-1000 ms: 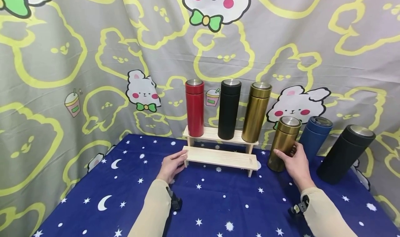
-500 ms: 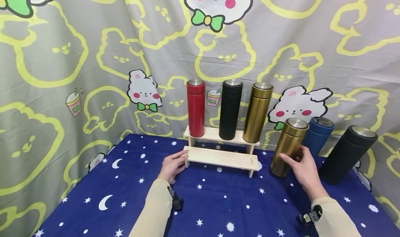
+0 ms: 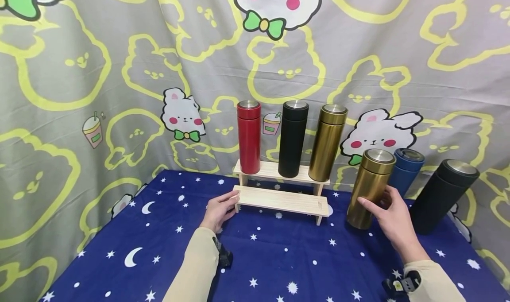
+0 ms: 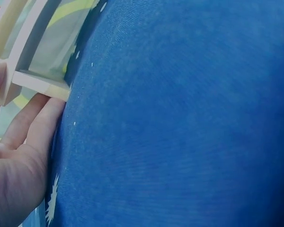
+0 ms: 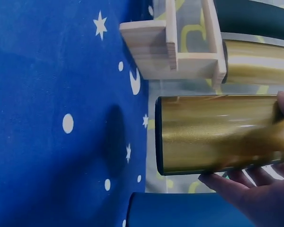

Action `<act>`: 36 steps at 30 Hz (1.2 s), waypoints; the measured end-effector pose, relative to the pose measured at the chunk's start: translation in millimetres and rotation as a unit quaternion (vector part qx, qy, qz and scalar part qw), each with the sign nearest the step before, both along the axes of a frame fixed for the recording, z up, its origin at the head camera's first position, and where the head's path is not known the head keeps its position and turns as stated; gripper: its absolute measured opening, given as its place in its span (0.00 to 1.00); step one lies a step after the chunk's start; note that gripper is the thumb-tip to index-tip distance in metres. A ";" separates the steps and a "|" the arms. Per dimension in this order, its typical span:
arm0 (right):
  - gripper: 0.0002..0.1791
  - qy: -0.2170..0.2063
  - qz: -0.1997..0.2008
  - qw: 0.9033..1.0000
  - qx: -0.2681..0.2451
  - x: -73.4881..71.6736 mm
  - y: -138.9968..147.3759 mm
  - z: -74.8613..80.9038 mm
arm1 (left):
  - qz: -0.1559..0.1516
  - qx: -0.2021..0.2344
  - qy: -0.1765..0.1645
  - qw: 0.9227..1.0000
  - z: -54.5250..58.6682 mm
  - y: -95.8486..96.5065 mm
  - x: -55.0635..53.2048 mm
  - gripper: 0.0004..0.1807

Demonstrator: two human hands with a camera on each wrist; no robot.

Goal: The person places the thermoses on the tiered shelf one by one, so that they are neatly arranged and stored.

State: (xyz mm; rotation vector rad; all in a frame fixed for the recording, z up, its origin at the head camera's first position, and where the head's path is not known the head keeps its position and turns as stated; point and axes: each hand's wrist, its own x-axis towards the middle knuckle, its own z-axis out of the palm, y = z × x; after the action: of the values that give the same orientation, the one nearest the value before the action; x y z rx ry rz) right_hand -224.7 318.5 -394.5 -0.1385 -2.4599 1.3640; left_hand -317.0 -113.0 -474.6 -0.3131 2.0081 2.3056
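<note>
My right hand (image 3: 392, 213) grips a short gold thermos (image 3: 368, 191) with a silver-topped lid, fingers around its right side and thumb across the front. In the right wrist view, the thermos (image 5: 217, 135) has its dark base apart from a shadow on the cloth. My left hand (image 3: 219, 210) holds the left end of a two-step wooden stand (image 3: 279, 200); in the left wrist view, fingers (image 4: 42, 125) press against the stand's leg piece (image 4: 40, 84). On the upper step stand tall thermoses: red (image 3: 249, 142), black (image 3: 292, 145) and gold (image 3: 327, 147). The lower step is bare.
A blue thermos (image 3: 404, 173) stands just behind the right hand, partly hidden. Further right is a wide black thermos (image 3: 440, 200). A dark blue cloth (image 3: 287, 266) with stars and moons covers the table; a patterned curtain (image 3: 223, 76) hangs close behind.
My right hand has moved the short gold thermos a little to the right and towards me, overlapping more of the blue one. My left hand stays on the stand.
</note>
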 end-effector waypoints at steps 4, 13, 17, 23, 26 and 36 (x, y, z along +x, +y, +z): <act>0.49 0.003 0.000 1.000 -0.001 3.6 -1.0 6.0 | -0.008 -0.005 -0.002 1.000 1.3 -1.2 -0.4 0.22; 0.45 0.005 0.030 1.000 0.003 7.9 -9.1 17.7 | -0.004 -0.009 -0.006 1.000 3.5 -4.1 -1.1 0.21; 0.43 0.016 0.034 0.999 0.010 9.7 -14.5 22.7 | -0.004 -0.003 -0.007 1.000 3.9 -3.5 -1.9 0.20; 0.41 0.032 0.040 0.999 0.014 10.0 -23.8 25.5 | -0.006 -0.005 -0.008 1.000 1.9 -2.4 -0.3 0.21; 0.39 0.042 0.045 0.998 0.013 8.1 -30.0 25.8 | -0.003 -0.006 -0.009 1.000 1.5 -1.9 -1.1 0.20; 0.39 0.047 0.095 0.994 -0.014 -3.1 -49.5 23.0 | 0.001 -0.009 -0.011 1.000 1.3 -0.9 -1.5 0.21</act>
State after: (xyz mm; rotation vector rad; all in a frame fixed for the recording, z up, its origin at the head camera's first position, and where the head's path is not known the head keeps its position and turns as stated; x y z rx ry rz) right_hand -227.8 269.0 -371.4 0.1534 -2.4254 1.4467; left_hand -318.5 -114.0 -473.2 -0.3403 2.0189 2.2758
